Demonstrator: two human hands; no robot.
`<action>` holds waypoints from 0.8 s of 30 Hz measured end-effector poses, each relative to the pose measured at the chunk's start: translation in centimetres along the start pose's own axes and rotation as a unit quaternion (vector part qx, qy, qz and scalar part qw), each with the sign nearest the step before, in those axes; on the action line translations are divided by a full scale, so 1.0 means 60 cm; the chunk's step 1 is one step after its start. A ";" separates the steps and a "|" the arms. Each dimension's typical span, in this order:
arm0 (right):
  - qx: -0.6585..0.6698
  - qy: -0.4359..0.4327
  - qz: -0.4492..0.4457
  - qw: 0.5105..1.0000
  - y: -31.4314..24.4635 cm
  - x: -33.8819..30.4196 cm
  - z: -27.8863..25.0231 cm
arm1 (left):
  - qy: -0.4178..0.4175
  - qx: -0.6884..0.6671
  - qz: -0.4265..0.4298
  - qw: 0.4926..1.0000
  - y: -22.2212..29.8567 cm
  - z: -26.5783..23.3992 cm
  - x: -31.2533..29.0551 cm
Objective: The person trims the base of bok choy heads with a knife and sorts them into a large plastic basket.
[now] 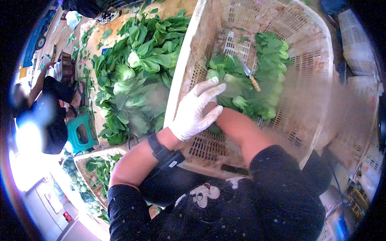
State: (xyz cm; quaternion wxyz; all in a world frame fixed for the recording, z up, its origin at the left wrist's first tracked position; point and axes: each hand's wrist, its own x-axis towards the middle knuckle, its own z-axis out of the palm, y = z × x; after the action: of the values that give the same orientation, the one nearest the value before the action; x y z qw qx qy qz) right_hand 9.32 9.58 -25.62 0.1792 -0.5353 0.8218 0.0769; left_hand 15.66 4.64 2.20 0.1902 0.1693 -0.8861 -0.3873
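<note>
The left hand (195, 110), in a white glove, has its fingers (209, 89) spread, tips touching the bok choy (241, 86) inside the pale slotted crate (313, 44). The right hand is hidden beneath the left, so its grasp cannot be told. Just beyond the fingertips a small knife (250, 75) lies on the greens. These look light, soft-leaved and easily bruised; the firm pale stem base seems the best hold. More bok choy is heaped (136, 76) left of the fingers.
</note>
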 end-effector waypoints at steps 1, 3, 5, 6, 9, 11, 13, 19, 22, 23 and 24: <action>-0.017 -0.013 0.008 1.000 -0.003 0.002 -0.008 | -0.014 -0.002 -0.013 1.000 -0.005 0.003 -0.002; -0.037 -0.038 0.014 0.998 -0.028 0.001 -0.027 | 0.002 0.038 -0.044 0.998 -0.010 -0.011 0.003; -0.034 -0.022 -0.009 0.999 -0.025 -0.012 -0.035 | -0.001 0.023 -0.055 0.998 -0.003 -0.011 0.005; -0.025 0.009 -0.037 0.999 0.005 -0.023 -0.030 | -0.004 0.017 -0.056 0.998 -0.001 -0.012 0.007; 0.021 -0.038 -0.160 0.986 0.074 -0.100 -0.152 | 0.015 0.043 -0.055 0.997 -0.011 -0.019 -0.005; 0.155 0.045 -0.231 0.959 0.156 -0.134 -0.166 | 0.014 0.026 -0.033 0.999 -0.009 -0.018 0.004; 0.249 0.079 -0.265 0.928 0.222 -0.161 -0.186 | 0.032 0.015 -0.024 0.999 -0.002 -0.016 0.011; 0.336 0.157 -0.287 0.883 0.242 -0.204 -0.307 | 0.005 -0.033 -0.025 0.999 -0.005 -0.019 0.000; 0.342 0.204 -0.306 0.865 0.225 -0.224 -0.346 | -0.054 -0.107 0.072 0.990 -0.018 -0.009 -0.009; 0.353 0.202 -0.302 0.862 0.220 -0.233 -0.349 | -0.065 -0.100 0.110 0.987 -0.016 -0.004 -0.011; 0.372 0.189 -0.289 0.862 0.217 -0.240 -0.351 | -0.068 -0.127 0.109 0.983 -0.017 -0.003 -0.013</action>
State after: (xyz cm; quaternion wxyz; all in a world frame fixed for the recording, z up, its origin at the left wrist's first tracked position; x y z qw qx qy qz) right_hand -1.77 20.57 -1.58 0.2207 -0.6465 0.6162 -0.3918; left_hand 16.55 4.23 1.38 0.1903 0.0191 -0.8537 -0.4845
